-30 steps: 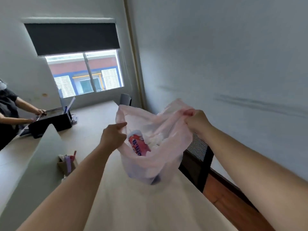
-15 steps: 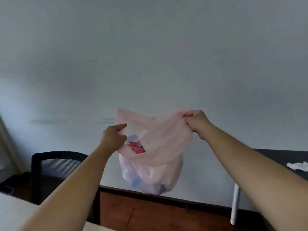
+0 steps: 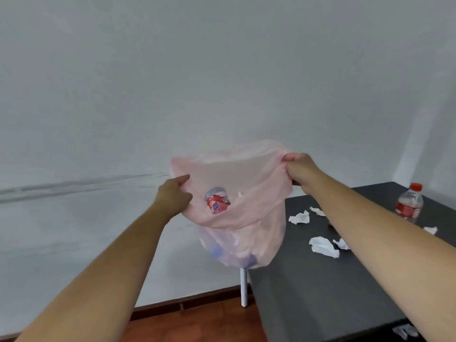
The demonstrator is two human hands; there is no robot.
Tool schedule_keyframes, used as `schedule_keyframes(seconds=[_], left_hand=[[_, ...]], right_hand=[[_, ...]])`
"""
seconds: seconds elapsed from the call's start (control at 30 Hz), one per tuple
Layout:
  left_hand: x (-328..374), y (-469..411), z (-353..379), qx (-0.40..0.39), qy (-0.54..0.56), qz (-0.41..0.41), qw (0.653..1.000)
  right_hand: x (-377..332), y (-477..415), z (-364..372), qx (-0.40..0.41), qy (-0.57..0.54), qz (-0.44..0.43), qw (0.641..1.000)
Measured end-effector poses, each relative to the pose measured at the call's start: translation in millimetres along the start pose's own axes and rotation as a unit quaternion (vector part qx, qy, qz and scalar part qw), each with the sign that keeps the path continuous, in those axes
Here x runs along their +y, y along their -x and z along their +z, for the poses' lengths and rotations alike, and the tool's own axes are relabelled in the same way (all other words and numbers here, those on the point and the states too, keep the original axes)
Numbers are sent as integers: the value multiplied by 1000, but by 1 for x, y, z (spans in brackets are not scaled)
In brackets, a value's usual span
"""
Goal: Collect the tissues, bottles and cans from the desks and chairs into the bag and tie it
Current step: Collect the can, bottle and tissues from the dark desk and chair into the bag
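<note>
A thin pink plastic bag (image 3: 249, 223) hangs in the air in front of me, its mouth held wide. My left hand (image 3: 172, 196) grips the rim on the left and my right hand (image 3: 299, 172) grips the rim on the right. Inside the bag lies a bottle with a red label (image 3: 217, 203) among white tissues. To the right stands a dark desk (image 3: 308, 287). On it lie several crumpled white tissues (image 3: 323, 246) and a clear bottle with a red cap and red label (image 3: 409, 203), upright at the far right.
A white wall fills the view ahead. The desk's white leg (image 3: 243, 287) stands on a reddish wooden floor (image 3: 197, 324) with a dark skirting board. A small crumpled clear wrapper (image 3: 404, 330) lies at the desk's near edge.
My view has swung right, away from the light desk, window and chair. The dark desk with tissues and a bottle has come into view. Both hands keep their hold on the bag.
</note>
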State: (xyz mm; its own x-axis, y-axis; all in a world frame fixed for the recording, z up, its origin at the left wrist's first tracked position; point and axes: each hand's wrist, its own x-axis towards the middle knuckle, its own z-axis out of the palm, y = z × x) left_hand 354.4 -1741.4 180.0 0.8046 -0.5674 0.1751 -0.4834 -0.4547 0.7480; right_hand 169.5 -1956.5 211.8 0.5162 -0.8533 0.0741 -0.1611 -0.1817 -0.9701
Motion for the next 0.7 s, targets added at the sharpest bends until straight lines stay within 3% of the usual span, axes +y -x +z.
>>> schedule_keyframes(seconds=[0.2, 0.53, 0.7], left_hand=[[5, -56, 86, -103, -29, -5, 994], [1, -188, 160, -147, -13, 9, 989], [-9, -224, 193, -178, -20, 18, 984]], right_hand=[[56, -65, -18, 17, -10, 77, 997], [98, -193, 6, 108, 73, 91, 987], [130, -233, 11, 115, 107, 107, 982]])
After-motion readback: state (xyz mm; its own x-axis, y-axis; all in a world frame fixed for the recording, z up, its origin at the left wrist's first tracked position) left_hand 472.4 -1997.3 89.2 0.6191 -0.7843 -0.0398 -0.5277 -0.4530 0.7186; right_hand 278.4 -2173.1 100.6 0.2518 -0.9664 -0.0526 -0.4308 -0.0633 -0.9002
